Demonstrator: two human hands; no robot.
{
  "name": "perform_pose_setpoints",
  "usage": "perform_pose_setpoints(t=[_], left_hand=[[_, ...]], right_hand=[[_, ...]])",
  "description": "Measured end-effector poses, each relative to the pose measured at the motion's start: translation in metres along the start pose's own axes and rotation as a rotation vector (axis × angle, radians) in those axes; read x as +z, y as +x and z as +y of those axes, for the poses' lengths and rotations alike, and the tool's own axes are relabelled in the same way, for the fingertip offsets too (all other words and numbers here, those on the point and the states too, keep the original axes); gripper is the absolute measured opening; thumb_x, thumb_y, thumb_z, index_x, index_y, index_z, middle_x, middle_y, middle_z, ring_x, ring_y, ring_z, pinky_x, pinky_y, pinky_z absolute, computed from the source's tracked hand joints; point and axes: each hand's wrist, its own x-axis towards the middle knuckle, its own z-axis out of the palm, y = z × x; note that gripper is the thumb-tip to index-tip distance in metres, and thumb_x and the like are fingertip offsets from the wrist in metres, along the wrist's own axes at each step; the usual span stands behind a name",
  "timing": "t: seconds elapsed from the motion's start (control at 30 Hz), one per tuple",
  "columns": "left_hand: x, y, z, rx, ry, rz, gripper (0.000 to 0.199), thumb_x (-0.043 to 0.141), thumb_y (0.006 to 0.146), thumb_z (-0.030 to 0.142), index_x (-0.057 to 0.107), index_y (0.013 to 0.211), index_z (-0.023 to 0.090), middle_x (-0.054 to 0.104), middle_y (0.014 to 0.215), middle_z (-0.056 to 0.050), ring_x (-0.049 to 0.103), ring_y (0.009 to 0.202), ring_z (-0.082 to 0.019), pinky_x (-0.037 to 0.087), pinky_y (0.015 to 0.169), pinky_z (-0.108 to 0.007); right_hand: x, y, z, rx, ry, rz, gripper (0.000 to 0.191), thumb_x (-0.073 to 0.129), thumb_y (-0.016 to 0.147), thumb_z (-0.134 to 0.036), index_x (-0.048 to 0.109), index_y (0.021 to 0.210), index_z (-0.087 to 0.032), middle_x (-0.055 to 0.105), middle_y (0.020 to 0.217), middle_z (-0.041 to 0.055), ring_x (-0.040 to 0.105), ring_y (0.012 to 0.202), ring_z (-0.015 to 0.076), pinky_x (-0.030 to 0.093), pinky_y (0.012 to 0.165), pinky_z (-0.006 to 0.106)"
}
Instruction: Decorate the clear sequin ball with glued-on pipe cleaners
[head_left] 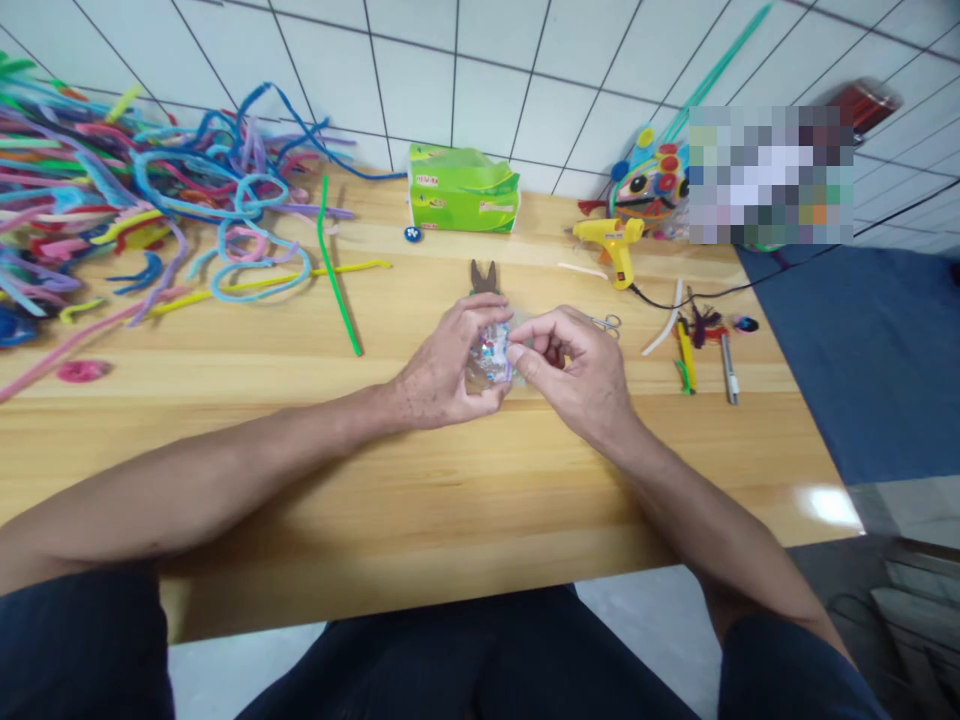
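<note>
Clear plastic packet, one, with small coloured bits showing through it, raised above the middle of the tabletop; we cannot make out its contents for blur. Left hand: curled half closed around the packet's left side, fingers on the far edge and thumb on the near one. Right hand: thumb and forefinger pinched together on the packet's right edge, the other fingers loosely bent. Just beyond the left hand we list pliers, dark jaws parted and pointing at the tiled wall, the rest hidden. Farther back, one green tissue pack, with a blue button-like disc by its near left corner. To the right we record a yellow glue gun with black cord, two whitish sticks, one left of it and one right, and scissors partly covered by the right hand. Near the right edge: a slim yellow tool, a dark purple tangle and a utility knife. On the left we count one large heap of mixed pipe cleaners, a straight green pipe cleaner lying across a yellow one, and a pink coil set apart nearer the front.
</note>
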Motion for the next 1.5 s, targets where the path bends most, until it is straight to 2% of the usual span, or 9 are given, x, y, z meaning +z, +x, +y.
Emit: perform_pose_setpoints(t=[0.1, 0.3, 0.53, 0.77, 1.0, 1.17, 1.37, 1.5], left_hand=[[0.0007, 0.0009, -0.0005, 0.011, 0.007, 0.008, 0.079, 0.081, 0.087, 0.038, 0.040, 0.154, 0.027, 0.055, 0.151, -0.020, 0.055, 0.146, -0.036, 0.052, 0.119, -0.061], [-0.0001, 0.0023, -0.0003, 0.041, 0.016, 0.003, 0.078, 0.080, 0.089, 0.039, 0.040, 0.155, 0.025, 0.056, 0.149, -0.020, 0.055, 0.147, -0.037, 0.052, 0.118, -0.061], [-0.0022, 0.0030, -0.0017, 0.048, 0.019, -0.012, 0.079, 0.078, 0.090, 0.043, 0.038, 0.155, 0.025, 0.055, 0.151, -0.021, 0.054, 0.148, -0.038, 0.052, 0.118, -0.062], [-0.0027, 0.0036, -0.0010, 0.035, 0.025, -0.021, 0.078, 0.078, 0.088, 0.037, 0.038, 0.154, 0.025, 0.055, 0.152, -0.021, 0.055, 0.148, -0.038, 0.051, 0.119, -0.063], [-0.0009, 0.0032, -0.0004, 0.056, 0.044, 0.004, 0.075, 0.076, 0.089, 0.036, 0.041, 0.154, 0.021, 0.055, 0.149, -0.023, 0.056, 0.146, -0.037, 0.053, 0.118, -0.061], [-0.0020, 0.0029, -0.0011, 0.025, 0.029, -0.004, 0.077, 0.078, 0.090, 0.041, 0.040, 0.155, 0.024, 0.056, 0.150, -0.021, 0.055, 0.147, -0.036, 0.053, 0.118, -0.061], [-0.0024, 0.0034, -0.0013, 0.030, 0.014, -0.005, 0.082, 0.082, 0.088, 0.040, 0.039, 0.156, 0.025, 0.055, 0.151, -0.021, 0.054, 0.148, -0.037, 0.053, 0.118, -0.061], [-0.0016, 0.0034, -0.0014, 0.038, 0.012, 0.000, 0.082, 0.083, 0.087, 0.039, 0.039, 0.155, 0.025, 0.054, 0.151, -0.021, 0.054, 0.148, -0.038, 0.053, 0.118, -0.061]], right_hand=[[-0.0034, -0.0008, -0.0011, -0.054, -0.044, -0.035, 0.003, 0.075, 0.087, -0.023, 0.074, 0.086, -0.025, 0.060, 0.076, -0.0034, 0.052, 0.068, 0.0133, 0.044, 0.067, 0.032], [-0.0070, -0.0001, 0.0015, -0.063, -0.053, -0.113, 0.010, 0.075, 0.087, -0.021, 0.072, 0.079, -0.025, 0.061, 0.073, -0.0030, 0.051, 0.068, 0.0146, 0.043, 0.068, 0.032], [-0.0065, -0.0020, 0.0023, -0.113, 0.005, -0.102, 0.011, 0.080, 0.089, -0.026, 0.075, 0.079, -0.027, 0.066, 0.078, -0.0014, 0.055, 0.074, 0.0162, 0.044, 0.069, 0.033], [-0.0042, -0.0009, 0.0019, -0.074, 0.015, -0.041, 0.014, 0.080, 0.089, -0.027, 0.074, 0.077, -0.026, 0.061, 0.074, -0.0023, 0.051, 0.069, 0.0145, 0.041, 0.065, 0.032], [-0.0016, 0.0005, 0.0045, -0.031, 0.000, -0.010, 0.012, 0.079, 0.088, -0.028, 0.073, 0.078, -0.025, 0.059, 0.073, -0.0024, 0.048, 0.066, 0.0142, 0.040, 0.064, 0.031], [-0.0046, -0.0003, 0.0044, -0.015, 0.003, -0.017, 0.018, 0.080, 0.089, -0.036, 0.073, 0.077, -0.025, 0.060, 0.074, -0.0017, 0.048, 0.067, 0.0144, 0.041, 0.064, 0.031], [-0.0079, -0.0012, 0.0081, -0.018, 0.040, -0.064, 0.013, 0.079, 0.089, -0.028, 0.073, 0.077, -0.026, 0.065, 0.076, -0.0014, 0.055, 0.072, 0.0161, 0.044, 0.069, 0.033], [-0.0066, -0.0008, 0.0083, -0.016, 0.041, -0.049, 0.016, 0.080, 0.090, -0.032, 0.074, 0.077, -0.026, 0.063, 0.074, -0.0019, 0.054, 0.070, 0.0156, 0.043, 0.068, 0.033]])
